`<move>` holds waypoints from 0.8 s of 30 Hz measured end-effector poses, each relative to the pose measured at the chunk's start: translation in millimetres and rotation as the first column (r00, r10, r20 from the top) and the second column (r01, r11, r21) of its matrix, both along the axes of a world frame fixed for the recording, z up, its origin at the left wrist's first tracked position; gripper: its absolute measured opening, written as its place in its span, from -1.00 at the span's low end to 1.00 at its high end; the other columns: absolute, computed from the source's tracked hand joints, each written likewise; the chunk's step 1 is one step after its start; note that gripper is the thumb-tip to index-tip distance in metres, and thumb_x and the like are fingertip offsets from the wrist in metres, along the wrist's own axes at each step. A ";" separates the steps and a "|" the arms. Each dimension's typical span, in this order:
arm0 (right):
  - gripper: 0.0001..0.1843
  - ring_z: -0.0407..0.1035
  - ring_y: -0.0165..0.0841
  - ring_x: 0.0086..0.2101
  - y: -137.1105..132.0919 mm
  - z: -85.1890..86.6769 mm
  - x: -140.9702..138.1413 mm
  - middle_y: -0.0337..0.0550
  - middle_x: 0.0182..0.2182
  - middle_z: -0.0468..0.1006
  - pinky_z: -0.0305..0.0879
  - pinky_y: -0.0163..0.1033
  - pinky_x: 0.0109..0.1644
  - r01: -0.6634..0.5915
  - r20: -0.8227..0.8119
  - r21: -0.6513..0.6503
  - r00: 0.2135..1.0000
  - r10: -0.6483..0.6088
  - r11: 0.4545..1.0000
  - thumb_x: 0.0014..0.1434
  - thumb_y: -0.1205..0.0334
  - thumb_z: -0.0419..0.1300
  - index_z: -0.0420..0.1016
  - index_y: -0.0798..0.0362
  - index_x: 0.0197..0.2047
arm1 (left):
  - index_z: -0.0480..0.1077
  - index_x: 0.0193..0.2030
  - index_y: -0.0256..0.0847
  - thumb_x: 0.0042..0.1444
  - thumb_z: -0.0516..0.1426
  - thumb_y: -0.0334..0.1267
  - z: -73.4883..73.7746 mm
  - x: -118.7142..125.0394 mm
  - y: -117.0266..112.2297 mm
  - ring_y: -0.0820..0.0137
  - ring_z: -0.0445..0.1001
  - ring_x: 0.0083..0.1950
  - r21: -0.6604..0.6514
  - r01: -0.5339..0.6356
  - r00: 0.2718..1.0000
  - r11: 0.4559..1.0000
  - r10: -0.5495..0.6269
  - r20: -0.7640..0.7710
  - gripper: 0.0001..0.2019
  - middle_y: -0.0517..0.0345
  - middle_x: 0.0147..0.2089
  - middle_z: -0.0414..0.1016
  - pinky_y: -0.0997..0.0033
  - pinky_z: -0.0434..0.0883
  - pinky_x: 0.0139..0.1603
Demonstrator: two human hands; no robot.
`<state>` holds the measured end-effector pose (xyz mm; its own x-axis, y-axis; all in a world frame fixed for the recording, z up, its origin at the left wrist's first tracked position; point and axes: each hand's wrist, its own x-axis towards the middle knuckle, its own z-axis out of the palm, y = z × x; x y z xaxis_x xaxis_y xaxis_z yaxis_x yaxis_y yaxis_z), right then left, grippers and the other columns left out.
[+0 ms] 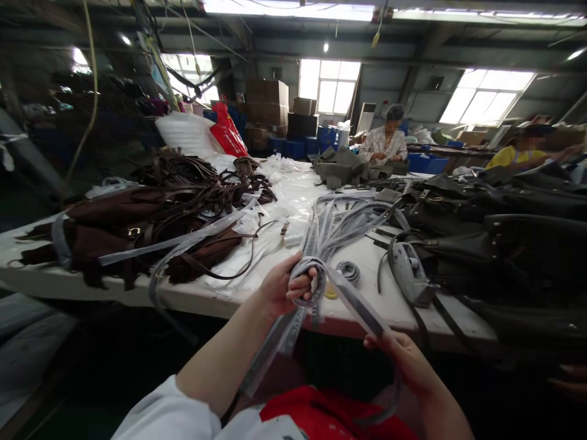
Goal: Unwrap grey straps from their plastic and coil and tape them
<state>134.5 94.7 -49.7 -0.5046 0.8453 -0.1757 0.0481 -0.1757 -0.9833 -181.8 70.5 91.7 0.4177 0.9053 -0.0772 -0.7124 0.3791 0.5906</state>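
My left hand [280, 286] is closed around a coiled strap [322, 282] sleeved in clear plastic, its fingers through the ring of the coil. From the coil, the strap's free length [362, 308] runs down to the right. There my right hand [400, 349] pinches it between thumb and fingers, with the tail hanging below. Just beyond my left hand lies a heap of plastic-sleeved grey straps [328, 229], some drooping over the table edge. A small wound coil [347, 271] rests on the table between my hands, near a partly hidden yellow ring [330, 291].
Brown bags [151, 244] with straps cover the table's left side; dark green bags [527, 244] fill the right. A grey tape-dispenser-like device [413, 275] stands near the front edge. Across the table sits a person [383, 146], another person in yellow [516, 156] farther right.
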 end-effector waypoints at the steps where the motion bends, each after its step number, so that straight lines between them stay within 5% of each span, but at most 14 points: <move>1: -0.45 0.48 -0.15 -0.23 2.9 -0.4 2.5 0.00 -0.33 0.64 0.35 -0.12 -0.06 0.042 0.002 0.004 0.999 -0.042 0.999 0.10 -0.27 0.28 0.66 0.12 -0.28 | 0.50 -0.37 -0.47 0.43 -0.36 -0.10 0.4 0.0 0.2 0.58 -0.02 -0.79 0.003 0.005 1.000 1.000 -0.005 -0.008 -0.27 0.35 -0.76 0.02 0.53 0.42 -0.48; 5: -0.50 0.40 -0.29 -0.41 8.4 9.4 4.6 -0.11 -0.50 0.56 0.32 -0.24 -0.26 0.063 -0.006 0.084 0.998 -0.062 0.994 0.10 -0.22 0.31 0.57 0.11 -0.45 | 0.50 -0.36 -0.46 0.44 -0.34 -0.10 3.4 -1.4 0.7 0.59 -0.01 -0.79 0.011 -0.016 1.000 1.000 0.016 0.000 -0.29 0.36 -0.76 0.02 0.53 0.43 -0.46; 10: -0.41 0.31 -0.41 -0.60 6.8 16.8 0.4 -0.15 -0.63 0.49 0.17 -0.34 -0.51 0.039 -0.089 -0.077 0.995 -0.045 0.996 0.17 -0.32 0.19 0.43 0.10 -0.46 | 0.49 -0.36 -0.47 0.44 -0.34 -0.11 7.0 -2.3 0.9 0.60 -0.02 -0.78 0.011 -0.051 0.998 0.999 0.050 0.035 -0.30 0.37 -0.75 0.01 0.54 0.43 -0.46; 16: -0.29 -0.07 -0.59 -0.77 18.0 27.1 -6.4 -0.31 -0.72 0.33 -0.24 -0.40 -0.68 -0.007 -0.033 -0.052 0.999 0.006 0.999 0.08 -0.50 0.06 0.27 0.06 -0.52 | 0.48 -0.35 -0.49 0.44 -0.29 -0.12 5.2 -0.6 -0.2 0.61 -0.02 -0.76 0.004 -0.086 0.995 0.996 0.086 0.051 -0.35 0.39 -0.74 -0.02 0.53 0.41 -0.47; 19: -0.54 0.23 -0.51 -0.61 16.6 48.5 -18.4 -0.29 -0.53 0.51 0.07 -0.43 -0.56 -0.142 0.122 0.129 0.984 0.127 0.981 -0.03 -0.15 0.37 0.45 0.08 -0.29 | 0.48 -0.25 -0.52 0.43 -0.18 -0.19 9.2 -3.2 2.2 0.63 0.06 -0.72 0.029 -0.162 0.984 0.986 0.159 0.077 -0.49 0.39 -0.68 0.06 0.50 0.45 -0.39; 21: -0.70 0.42 -0.39 -0.39 8.3 59.9 -31.2 -0.29 -0.42 0.59 0.26 -0.39 -0.34 -0.265 0.239 0.165 0.945 0.222 0.950 0.02 0.12 0.37 0.53 0.03 -0.18 | 0.47 -0.13 -0.52 0.37 -0.04 -0.23 14.1 -3.6 5.7 0.60 0.21 -0.63 0.074 -0.218 0.974 0.973 0.213 0.071 -0.64 0.32 -0.59 0.20 0.46 0.48 -0.27; 24: -0.78 0.49 -0.29 -0.26 -12.5 66.6 -51.4 -0.27 -0.29 0.61 0.35 -0.30 -0.20 -0.437 0.212 0.128 0.889 0.406 0.890 0.15 0.09 0.30 0.59 -0.02 -0.16 | 0.45 0.00 -0.38 0.25 0.13 -0.15 14.2 2.9 10.9 0.44 0.42 -0.41 0.241 -0.398 0.908 0.885 0.417 -0.029 -0.68 0.18 -0.42 0.40 0.32 0.47 -0.03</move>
<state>83.0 82.2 16.9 -0.7940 0.5839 -0.1692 0.2540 0.0656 -0.9650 -179.0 81.3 105.9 0.0090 0.9913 0.1315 -0.7238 -0.0843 0.6848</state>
